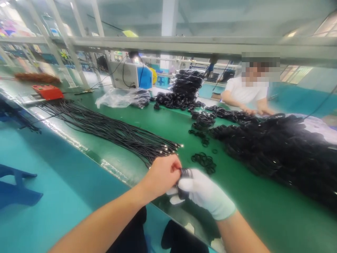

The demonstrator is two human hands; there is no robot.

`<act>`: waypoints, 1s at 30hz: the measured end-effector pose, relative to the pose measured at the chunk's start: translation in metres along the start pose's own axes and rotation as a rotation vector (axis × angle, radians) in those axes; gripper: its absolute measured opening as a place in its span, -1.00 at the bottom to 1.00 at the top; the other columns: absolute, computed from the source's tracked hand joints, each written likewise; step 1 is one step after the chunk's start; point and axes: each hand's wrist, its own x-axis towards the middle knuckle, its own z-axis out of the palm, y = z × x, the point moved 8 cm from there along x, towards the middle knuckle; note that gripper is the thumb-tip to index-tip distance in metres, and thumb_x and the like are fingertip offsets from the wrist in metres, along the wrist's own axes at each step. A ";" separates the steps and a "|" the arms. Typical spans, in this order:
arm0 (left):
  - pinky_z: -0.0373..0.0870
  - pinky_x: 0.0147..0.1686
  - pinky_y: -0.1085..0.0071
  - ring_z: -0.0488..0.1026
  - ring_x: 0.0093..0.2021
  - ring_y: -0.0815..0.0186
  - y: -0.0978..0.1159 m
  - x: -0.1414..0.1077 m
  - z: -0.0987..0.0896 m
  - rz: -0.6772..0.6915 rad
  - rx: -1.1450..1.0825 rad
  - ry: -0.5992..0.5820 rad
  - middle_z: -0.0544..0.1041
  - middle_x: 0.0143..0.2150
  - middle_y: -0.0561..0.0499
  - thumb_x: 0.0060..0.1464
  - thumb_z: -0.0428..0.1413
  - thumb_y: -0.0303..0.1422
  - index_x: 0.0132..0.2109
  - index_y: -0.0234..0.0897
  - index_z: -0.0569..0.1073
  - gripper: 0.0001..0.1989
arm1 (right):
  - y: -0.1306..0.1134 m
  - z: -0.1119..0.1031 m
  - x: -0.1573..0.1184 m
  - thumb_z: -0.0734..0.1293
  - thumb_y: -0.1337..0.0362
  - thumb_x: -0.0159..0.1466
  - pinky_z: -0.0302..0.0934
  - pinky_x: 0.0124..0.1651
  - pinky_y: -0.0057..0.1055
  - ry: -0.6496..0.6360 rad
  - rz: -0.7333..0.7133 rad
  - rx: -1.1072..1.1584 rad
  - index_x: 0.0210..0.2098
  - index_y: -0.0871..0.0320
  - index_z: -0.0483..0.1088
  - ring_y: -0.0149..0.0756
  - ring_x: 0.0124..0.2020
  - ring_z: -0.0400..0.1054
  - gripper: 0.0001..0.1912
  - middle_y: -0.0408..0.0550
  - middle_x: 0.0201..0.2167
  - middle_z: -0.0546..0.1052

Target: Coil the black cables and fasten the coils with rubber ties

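In my right hand [200,189], which wears a white glove, is a small coil of black cable [186,173], gripped between thumb and fingers. My bare left hand [164,172] is at the coil's left side, its fingers curled in a pinch. What those fingers hold is hidden. Just beyond it lie the ends of a long bundle of straight black cables [113,131], with shiny metal tips. Several small black rings [204,161] lie on the green tabletop to the right of the bundle.
A big heap of black coils [273,151] covers the right side of the green table [163,121]. Further back are stacked bagged coils [186,84], a clear plastic bag [116,97], a grey-and-blue machine [131,75] and a red box [47,92]. A co-worker [246,89] works across the table.
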 end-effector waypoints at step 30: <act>0.25 -0.37 0.48 0.35 -0.35 0.36 -0.006 -0.003 -0.006 0.089 0.153 -0.069 0.46 -0.31 0.09 -0.09 0.11 -0.45 -0.24 -0.23 0.43 -0.81 | 0.014 -0.007 0.010 0.40 0.18 0.14 0.32 -0.33 -0.36 0.126 -0.002 0.208 -0.22 0.24 0.38 -0.33 -0.37 0.39 -0.70 -0.03 -0.38 0.46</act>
